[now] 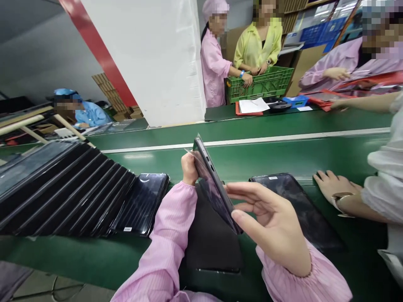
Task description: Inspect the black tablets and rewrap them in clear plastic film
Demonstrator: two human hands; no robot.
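Pink sleeves (165, 239) gather at both wrists of the person. The left hand (189, 168) is clamped on one edge of a dark tablet (217, 184), beside a flap of clear film. The right hand (273, 222) has its fingers loosely extended and its thumb apart from them; the fingertips lie at the tablet's near side, though how firmly they press cannot be told. The tablet is held tilted on edge between the two hands, above the bench, with a port visible along its narrow side. Directly beneath it, a flat black slab (214, 243) lies on the green work surface (78, 262).

To the left stands a leaning row of black devices (69, 193), overlapping one another, with a glossy-screened unit (143, 201) at its right end. To the right lies another dark tablet with a small white label (273, 178); near it a co-worker's hand (336, 188), wearing a wristwatch (341, 199), rests on the surface.

Farther out, a white strip (151, 149) runs along the bench. Across it are a white paper (253, 105), a blue tray (296, 101) and a green crate (261, 84), near which two co-workers stand.
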